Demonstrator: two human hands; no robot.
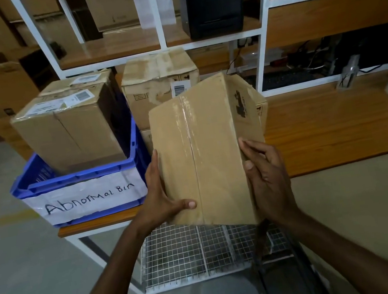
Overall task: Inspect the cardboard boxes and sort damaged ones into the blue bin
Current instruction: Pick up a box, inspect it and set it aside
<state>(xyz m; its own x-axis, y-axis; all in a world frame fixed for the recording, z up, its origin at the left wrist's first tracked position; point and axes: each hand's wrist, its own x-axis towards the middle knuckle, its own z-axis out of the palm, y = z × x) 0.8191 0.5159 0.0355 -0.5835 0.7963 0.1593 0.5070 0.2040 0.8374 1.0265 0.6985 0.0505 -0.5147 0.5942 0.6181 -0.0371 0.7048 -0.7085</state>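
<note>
Here a cardboard box [204, 155] is held above the near edge of the wooden table [337, 129], its long axis running away from the person, far end raised. Its near end is gripped on opposite sides by the left hand [163, 197] and right hand [267, 181], fingers curled round it. Clear tape is seen along its centre seam. Just beside it, a blue bin [40, 181] labelled "Abnormal Bin" is loaded with another box [71, 130]; white shelving [261, 34] is seen behind.

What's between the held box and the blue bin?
In the head view, the left hand lies there. It holds the box by its left edge, on the side facing the blue bin.
</note>
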